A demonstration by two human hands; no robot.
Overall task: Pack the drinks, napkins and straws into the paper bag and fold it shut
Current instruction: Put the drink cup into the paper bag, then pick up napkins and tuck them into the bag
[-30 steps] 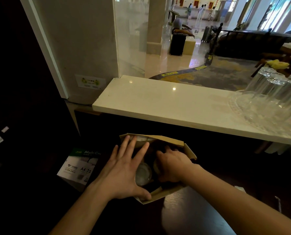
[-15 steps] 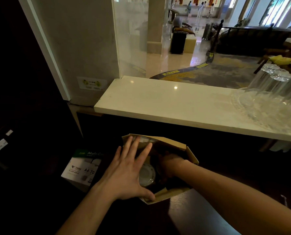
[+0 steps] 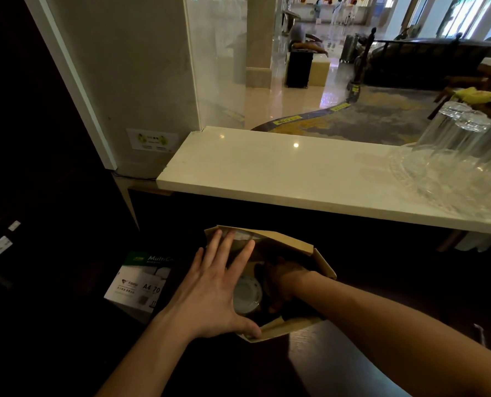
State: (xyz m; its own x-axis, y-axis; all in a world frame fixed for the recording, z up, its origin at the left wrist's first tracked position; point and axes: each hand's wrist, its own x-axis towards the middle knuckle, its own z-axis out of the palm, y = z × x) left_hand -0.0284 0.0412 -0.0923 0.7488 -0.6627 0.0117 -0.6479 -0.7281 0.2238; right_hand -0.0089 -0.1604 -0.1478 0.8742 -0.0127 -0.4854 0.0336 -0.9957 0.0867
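A brown paper bag stands open on the dark worktop below the pale ledge. Inside it I see a drink cup with a white lid at the left. My left hand lies flat with spread fingers over the bag's left rim, its thumb on the near corner. My right hand is sunk into the bag to the right of the cup. It is in shadow with the fingers curled down, and what they hold is hidden. No napkins or straws show.
A pale stone ledge runs above and behind the bag. Upturned clear glasses on a glass tray stand at its right end. A box of A4 paper sits left of the bag. A wall and glass pane rise at the left.
My right hand has gone deeper into the bag, from the rim down to wrist depth. My left hand stays spread on the bag's left side. The white lid shows more.
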